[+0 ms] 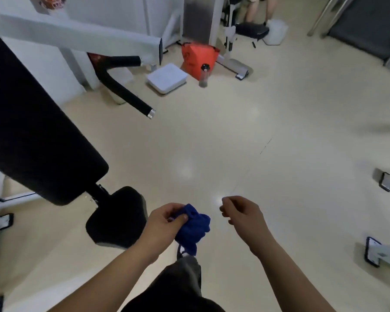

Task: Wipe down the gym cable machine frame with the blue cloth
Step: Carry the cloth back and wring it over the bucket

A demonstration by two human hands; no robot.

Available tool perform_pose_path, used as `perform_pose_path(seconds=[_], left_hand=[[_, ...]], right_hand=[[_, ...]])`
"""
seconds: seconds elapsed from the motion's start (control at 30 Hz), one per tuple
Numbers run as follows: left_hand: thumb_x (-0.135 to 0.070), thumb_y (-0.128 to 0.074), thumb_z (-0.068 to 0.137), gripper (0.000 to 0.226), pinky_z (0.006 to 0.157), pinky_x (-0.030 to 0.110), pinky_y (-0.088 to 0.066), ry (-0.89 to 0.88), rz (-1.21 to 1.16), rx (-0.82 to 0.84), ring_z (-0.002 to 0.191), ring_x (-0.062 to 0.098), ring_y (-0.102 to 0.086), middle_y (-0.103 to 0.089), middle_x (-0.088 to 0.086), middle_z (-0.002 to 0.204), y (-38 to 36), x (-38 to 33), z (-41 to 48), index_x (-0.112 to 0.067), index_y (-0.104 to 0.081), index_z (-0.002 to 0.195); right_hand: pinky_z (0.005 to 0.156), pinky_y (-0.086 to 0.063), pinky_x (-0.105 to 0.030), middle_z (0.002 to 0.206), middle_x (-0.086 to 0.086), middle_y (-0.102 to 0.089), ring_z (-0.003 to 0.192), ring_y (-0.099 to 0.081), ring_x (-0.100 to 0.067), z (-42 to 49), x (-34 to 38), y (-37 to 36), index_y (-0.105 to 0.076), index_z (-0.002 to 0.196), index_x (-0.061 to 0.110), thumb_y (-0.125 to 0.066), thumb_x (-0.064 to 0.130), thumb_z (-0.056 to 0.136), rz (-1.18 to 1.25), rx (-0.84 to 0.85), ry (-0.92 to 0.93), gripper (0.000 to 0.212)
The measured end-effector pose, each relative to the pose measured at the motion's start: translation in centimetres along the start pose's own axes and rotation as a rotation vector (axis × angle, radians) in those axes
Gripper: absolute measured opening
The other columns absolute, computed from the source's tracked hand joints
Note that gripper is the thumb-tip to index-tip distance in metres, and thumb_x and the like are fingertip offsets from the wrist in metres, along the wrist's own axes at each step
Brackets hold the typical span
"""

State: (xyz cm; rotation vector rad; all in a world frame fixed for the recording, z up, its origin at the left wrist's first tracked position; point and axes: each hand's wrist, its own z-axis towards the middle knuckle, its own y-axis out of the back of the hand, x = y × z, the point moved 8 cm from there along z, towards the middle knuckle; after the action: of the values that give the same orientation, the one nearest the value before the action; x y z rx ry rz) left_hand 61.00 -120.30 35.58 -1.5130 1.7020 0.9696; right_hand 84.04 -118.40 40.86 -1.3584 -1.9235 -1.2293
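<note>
The left hand (164,224) grips the blue cloth (194,230), bunched into a wad, thumb pressed on top. Just beside it, the right hand (241,212) hangs loosely curled and holds nothing. Both hover over the floor (234,143), near the black seat (119,217) and well apart from the white frame (77,34) up on the left. Wadded like this, the cloth would likely wipe only a narrow strip, and a loose tail could slip from the grip or snag on the handle (126,93).
</note>
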Motion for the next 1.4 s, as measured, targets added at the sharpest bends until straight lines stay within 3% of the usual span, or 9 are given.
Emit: perform_pose_path(seconds=[0.07,0.17,0.43,0.6,0.7,0.8,0.93,1.1,1.4], left_hand=[[-0.009,-0.066,0.095,0.028,0.085,0.032,-0.059,-0.007,0.003,-0.028,0.096,0.013,-0.072,-0.076,-0.010,0.097,-0.1,-2.4,3.5,-0.035,-0.076,0.096],[-0.013,-0.065,0.095,0.023,0.073,0.022,-0.055,0.001,0.033,-0.087,0.090,0.007,-0.071,-0.075,-0.013,0.094,-0.4,-7.0,9.7,-0.034,-0.074,0.097],[-0.013,-0.062,0.095,0.021,0.079,0.027,-0.056,0.006,-0.019,-0.226,0.090,0.010,-0.071,-0.075,-0.011,0.095,-2.8,-17.1,26.2,-0.030,-0.074,0.098],[-0.005,-0.058,0.095,0.024,0.076,0.025,-0.053,0.018,-0.088,-0.383,0.086,0.008,-0.072,-0.076,-0.006,0.091,-3.4,-22.9,35.7,-0.024,-0.074,0.096],[-0.008,-0.060,0.094,0.026,0.084,0.032,-0.057,0.005,-0.063,-0.452,0.088,0.011,-0.071,-0.075,-0.009,0.091,-3.1,-26.6,40.8,-0.030,-0.073,0.097],[-0.009,-0.059,0.096,0.028,0.086,0.030,-0.057,0.000,-0.069,-0.505,0.089,0.008,-0.070,-0.073,-0.013,0.092,-1.7,-29.9,45.5,-0.034,-0.071,0.098],[-0.007,-0.057,0.096,0.032,0.084,0.033,-0.059,-0.008,-0.120,-0.570,0.087,0.009,-0.070,-0.073,-0.012,0.091,1.4,-33.5,53.1,-0.036,-0.071,0.096],[-0.008,-0.057,0.094,0.031,0.084,0.036,-0.058,-0.017,-0.150,-0.610,0.086,0.011,-0.069,-0.073,-0.012,0.089,6.7,-37.7,64.1,-0.035,-0.070,0.095],[-0.008,-0.058,0.095,0.031,0.080,0.024,-0.053,-0.029,-0.124,-0.604,0.089,0.007,-0.068,-0.073,-0.016,0.093,16.7,-46.3,79.1,-0.036,-0.070,0.098]], right_hand=[[0.082,-0.058,-0.037,0.092,0.005,-0.072,0.089,-0.068,-0.015,4.1,2.8,0.9,-0.071,0.095,0.024,-0.057,0.040,0.098,-0.082,0.030,0.052,0.021],[0.074,-0.048,-0.019,0.092,0.020,-0.072,0.088,-0.065,0.005,11.6,7.1,3.0,-0.071,0.099,0.033,-0.058,0.039,0.099,-0.136,0.084,0.107,0.014],[0.072,-0.044,-0.002,0.092,0.031,-0.069,0.092,-0.062,0.011,31.7,17.9,6.3,-0.068,0.096,0.038,-0.059,0.036,0.101,-0.243,0.229,0.289,0.011],[0.075,-0.046,-0.007,0.093,0.030,-0.069,0.093,-0.064,0.008,44.4,23.6,7.3,-0.069,0.098,0.036,-0.058,0.034,0.102,-0.348,0.375,0.384,0.012],[0.083,-0.053,-0.020,0.097,0.025,-0.070,0.094,-0.064,0.005,51.3,27.6,6.9,-0.070,0.104,0.034,-0.055,0.038,0.101,-0.489,0.433,0.459,0.015],[0.086,-0.055,-0.028,0.105,0.023,-0.067,0.096,-0.064,0.001,56.9,32.2,5.4,-0.068,0.114,0.034,-0.052,0.044,0.102,-0.658,0.471,0.543,0.023],[0.084,-0.054,-0.026,0.115,0.021,-0.065,0.099,-0.063,-0.002,64.5,38.1,2.3,-0.065,0.121,0.036,-0.047,0.050,0.103,-0.878,0.483,0.683,0.029],[0.085,-0.053,-0.025,0.116,0.021,-0.065,0.100,-0.062,0.000,75.0,46.0,-2.1,-0.066,0.122,0.035,-0.049,0.049,0.102,-0.872,0.476,0.678,0.030],[0.081,-0.050,-0.026,0.120,0.015,-0.064,0.107,-0.062,-0.007,90.0,59.7,-9.6,-0.063,0.128,0.038,-0.042,0.049,0.104,-1.124,0.436,0.853,0.033]])
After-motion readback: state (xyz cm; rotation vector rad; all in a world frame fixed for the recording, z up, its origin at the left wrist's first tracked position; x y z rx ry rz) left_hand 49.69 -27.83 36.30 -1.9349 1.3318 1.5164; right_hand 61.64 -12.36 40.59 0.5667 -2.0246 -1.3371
